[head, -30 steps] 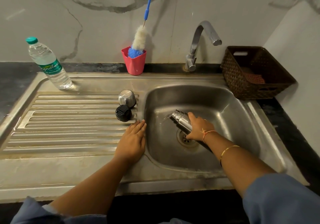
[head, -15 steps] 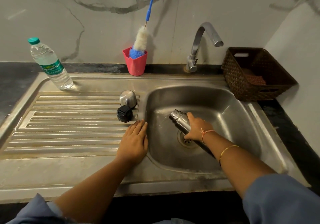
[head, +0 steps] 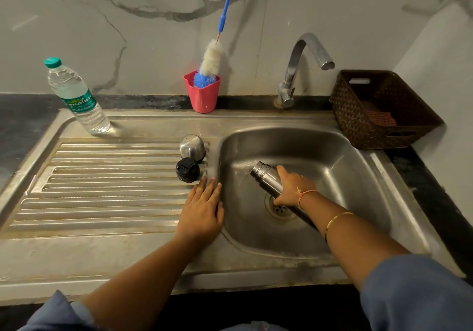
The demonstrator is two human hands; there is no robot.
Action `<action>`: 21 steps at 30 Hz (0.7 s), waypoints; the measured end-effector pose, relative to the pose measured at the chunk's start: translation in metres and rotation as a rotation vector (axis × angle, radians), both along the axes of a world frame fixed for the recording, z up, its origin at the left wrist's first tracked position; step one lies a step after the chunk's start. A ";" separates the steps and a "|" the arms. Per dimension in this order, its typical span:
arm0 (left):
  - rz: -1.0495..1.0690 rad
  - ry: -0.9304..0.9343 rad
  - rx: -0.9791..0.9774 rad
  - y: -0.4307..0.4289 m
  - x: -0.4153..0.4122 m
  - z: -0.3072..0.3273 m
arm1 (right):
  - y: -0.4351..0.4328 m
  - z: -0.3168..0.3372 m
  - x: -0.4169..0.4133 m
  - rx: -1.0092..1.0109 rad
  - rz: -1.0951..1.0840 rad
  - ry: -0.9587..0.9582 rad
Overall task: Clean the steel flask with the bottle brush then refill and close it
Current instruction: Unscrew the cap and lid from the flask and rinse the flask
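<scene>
Barely any change: right hand (head: 294,186) still gripped tilted flask (head: 265,179) over drain (head: 280,209), centre right; left hand (head: 202,210) lay flat, released, on sink rim (head: 214,162); refill pending.

Person, two arms in view. Both wear loose blue-grey cloth sleeves. The right sleeve (head: 414,292) is matte and softly creased, and its cuff edge runs across the forearm. The left sleeve (head: 55,312) is the same cloth, with a lighter fold at the cuff. Forearms are bare past the cuffs. The right hand (head: 294,186) is bare; at its wrist sits a thin orange thread (head: 307,193), knotted, with short frayed ends sticking out. Further up the right forearm is a slim gold bangle (head: 337,217), plain, with a dark edge on its underside. The left hand (head: 202,215) is bare, nails short.
</scene>
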State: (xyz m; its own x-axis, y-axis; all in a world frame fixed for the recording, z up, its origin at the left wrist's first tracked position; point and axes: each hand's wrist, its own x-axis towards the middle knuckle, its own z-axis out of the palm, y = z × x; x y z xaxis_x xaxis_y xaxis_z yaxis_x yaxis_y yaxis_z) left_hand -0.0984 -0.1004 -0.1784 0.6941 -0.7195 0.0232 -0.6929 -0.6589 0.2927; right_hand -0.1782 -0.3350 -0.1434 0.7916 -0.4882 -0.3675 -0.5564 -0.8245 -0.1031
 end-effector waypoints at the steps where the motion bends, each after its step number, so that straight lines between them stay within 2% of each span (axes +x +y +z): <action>1: 0.002 0.003 0.001 0.000 0.000 0.000 | 0.001 0.000 0.001 0.009 0.001 0.003; 21: 0.009 -0.014 -0.024 0.000 -0.001 0.003 | 0.007 0.004 0.012 -0.011 0.039 0.057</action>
State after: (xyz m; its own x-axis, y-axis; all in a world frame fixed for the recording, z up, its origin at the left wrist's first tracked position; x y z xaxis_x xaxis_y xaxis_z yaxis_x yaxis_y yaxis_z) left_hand -0.0991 -0.0999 -0.1752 0.7001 -0.7123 0.0501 -0.6909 -0.6581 0.2994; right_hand -0.1664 -0.3282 -0.1392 0.7879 -0.4618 -0.4074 -0.5287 -0.8465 -0.0628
